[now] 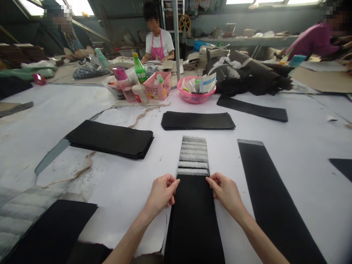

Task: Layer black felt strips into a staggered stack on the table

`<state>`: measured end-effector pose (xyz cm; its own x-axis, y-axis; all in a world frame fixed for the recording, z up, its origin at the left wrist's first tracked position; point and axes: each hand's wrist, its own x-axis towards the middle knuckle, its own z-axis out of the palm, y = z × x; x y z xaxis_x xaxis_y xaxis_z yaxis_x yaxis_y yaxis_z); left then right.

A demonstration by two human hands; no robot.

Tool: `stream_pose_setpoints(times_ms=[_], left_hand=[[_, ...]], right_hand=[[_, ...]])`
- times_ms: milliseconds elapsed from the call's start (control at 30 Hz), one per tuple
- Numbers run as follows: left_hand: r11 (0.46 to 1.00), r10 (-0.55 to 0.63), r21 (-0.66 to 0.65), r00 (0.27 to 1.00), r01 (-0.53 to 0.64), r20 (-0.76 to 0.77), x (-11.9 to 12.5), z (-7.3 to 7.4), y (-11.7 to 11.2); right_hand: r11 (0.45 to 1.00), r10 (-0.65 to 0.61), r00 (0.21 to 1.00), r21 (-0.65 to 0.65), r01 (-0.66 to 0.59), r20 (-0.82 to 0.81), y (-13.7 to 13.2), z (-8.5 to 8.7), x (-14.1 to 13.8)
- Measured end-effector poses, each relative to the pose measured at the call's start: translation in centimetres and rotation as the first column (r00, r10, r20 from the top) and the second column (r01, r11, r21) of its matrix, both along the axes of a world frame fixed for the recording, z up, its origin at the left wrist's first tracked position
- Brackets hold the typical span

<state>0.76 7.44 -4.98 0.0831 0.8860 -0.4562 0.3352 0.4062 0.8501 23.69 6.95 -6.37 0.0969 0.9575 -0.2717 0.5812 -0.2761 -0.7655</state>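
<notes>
The left hand (pixel 163 190) and right hand (pixel 226 192) pinched a flat black strip (pixel 195 220) at ten and two o'clock. Staggered grey-white bands (pixel 193 150) showed at twelve.

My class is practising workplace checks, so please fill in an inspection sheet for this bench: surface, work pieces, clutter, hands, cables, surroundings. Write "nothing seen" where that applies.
Surface: white tabletop, with dark specks and smudges towards the left.
Work pieces: central black strip, with light-grey bands just beyond it; left stack and far stack of black pieces; long black strip at right.
Clutter: pink basin, pink box and green bottle towards the back.
Hands: left hand and right hand pinch opposite edges of the central black strip.
Cables: nothing seen.
Surroundings: co-worker in a pink apron opposite; other people at left and right.
</notes>
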Motion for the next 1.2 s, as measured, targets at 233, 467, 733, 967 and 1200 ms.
stream_pose_setpoints(times_ms=[233,467,733,967,1200], left_hand=[[1.000,0.020,-0.003,1.000,-0.020,-0.022,0.0,-0.3,0.1],[0.999,0.028,-0.019,0.999,-0.028,-0.038,0.1,-0.7,0.2],[0.999,0.040,-0.027,0.998,-0.041,-0.046,0.1,-0.7,0.4],[0.999,0.039,-0.015,0.997,-0.040,-0.060,0.1,-0.6,0.4],[1.000,0.020,-0.015,0.996,-0.021,-0.086,0.2,-0.9,0.4]], right_hand=[[0.999,0.004,0.999,-0.045,-0.003,0.034,0.4,-0.1,0.1],[0.997,-0.002,1.000,-0.077,0.003,0.022,0.7,-0.7,0.3],[0.996,0.015,0.999,-0.093,-0.012,0.033,0.9,-0.7,0.4],[0.995,0.020,0.999,-0.097,-0.016,0.044,1.1,-1.1,0.5],[0.996,0.015,0.998,-0.094,-0.010,0.058,1.1,-0.9,0.3]])
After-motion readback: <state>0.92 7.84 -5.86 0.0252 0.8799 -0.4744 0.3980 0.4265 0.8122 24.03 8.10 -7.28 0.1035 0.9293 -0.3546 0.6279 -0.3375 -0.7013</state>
